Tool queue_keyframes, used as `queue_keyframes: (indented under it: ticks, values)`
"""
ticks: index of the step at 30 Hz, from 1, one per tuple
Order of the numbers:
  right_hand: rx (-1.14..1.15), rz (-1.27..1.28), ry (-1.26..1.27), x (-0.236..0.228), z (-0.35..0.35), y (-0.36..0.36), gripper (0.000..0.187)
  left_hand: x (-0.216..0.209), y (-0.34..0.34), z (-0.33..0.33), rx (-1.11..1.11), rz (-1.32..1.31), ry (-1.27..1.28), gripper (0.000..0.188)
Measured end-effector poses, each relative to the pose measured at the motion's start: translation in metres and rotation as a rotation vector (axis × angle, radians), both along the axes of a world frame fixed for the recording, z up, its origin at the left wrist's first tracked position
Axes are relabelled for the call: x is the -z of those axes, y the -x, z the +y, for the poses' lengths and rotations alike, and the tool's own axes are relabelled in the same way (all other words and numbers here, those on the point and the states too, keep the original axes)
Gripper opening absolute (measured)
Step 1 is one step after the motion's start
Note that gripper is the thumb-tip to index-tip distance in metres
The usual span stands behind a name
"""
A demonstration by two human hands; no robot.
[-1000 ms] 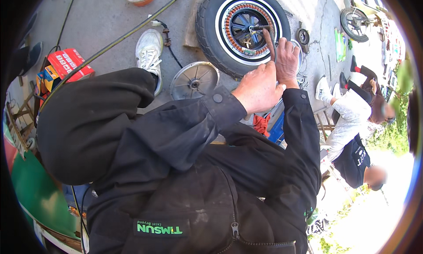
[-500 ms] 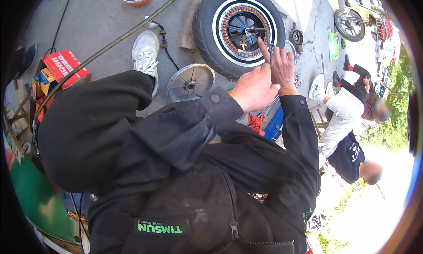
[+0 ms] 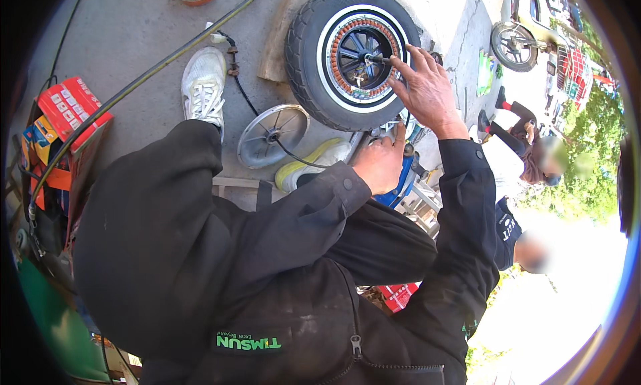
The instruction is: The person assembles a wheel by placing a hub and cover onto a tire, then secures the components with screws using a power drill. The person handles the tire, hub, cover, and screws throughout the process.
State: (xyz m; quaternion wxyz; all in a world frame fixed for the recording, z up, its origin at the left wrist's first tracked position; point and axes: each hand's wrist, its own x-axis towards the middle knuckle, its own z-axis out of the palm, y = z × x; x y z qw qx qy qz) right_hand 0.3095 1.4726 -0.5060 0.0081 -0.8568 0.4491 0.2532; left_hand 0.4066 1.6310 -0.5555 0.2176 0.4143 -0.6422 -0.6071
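Note:
A black-tyred wheel (image 3: 302, 55) with a white-striped rim lies on its side, showing a ring of copper coils (image 3: 338, 37) around a dark spoked hub (image 3: 350, 53). My right hand (image 3: 431, 95) is over its right side, fingers spread and the index fingertip at the end of the hub's axle (image 3: 378, 59). Lower down, my left hand (image 3: 382, 163) is closed, with a thin black cable (image 3: 300, 159) running toward it from the centre of a round grey metal cover (image 3: 256, 145). A short dark end stands up beside its fingers. Its grip is partly hidden.
A red box (image 3: 70, 108) and other packages stand at the left, crossed by a long hose (image 3: 150, 81). My shoes (image 3: 203, 85) flank the metal cover. A blue object (image 3: 400, 185) is under my left hand. Other people (image 3: 527, 135) sit at the right near a motorbike (image 3: 514, 45).
My hands have separated: the left has drawn down and away from the wheel, while the right has opened out beside the axle. The view has shifted, so my other shoe now shows.

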Motion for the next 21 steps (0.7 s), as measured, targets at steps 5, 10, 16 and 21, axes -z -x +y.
queue_keyframes:
  ticks: [5,10,16,21]
  values:
    - [-0.074,0.120,0.114,0.021,0.011,-0.016,0.053,-0.005,-0.007,-0.007,0.055,0.010,-0.061,0.088]
    - [-0.041,0.143,0.190,0.021,0.018,-0.025,0.060,-0.004,-0.011,-0.011,0.010,0.029,-0.090,0.084]
    - [0.179,0.199,0.232,0.052,0.042,-0.037,0.059,0.004,-0.005,-0.006,0.103,0.111,-0.007,0.027]
    - [0.268,0.059,0.328,0.038,0.056,-0.033,0.055,0.015,0.006,0.005,0.057,0.031,0.079,0.022]
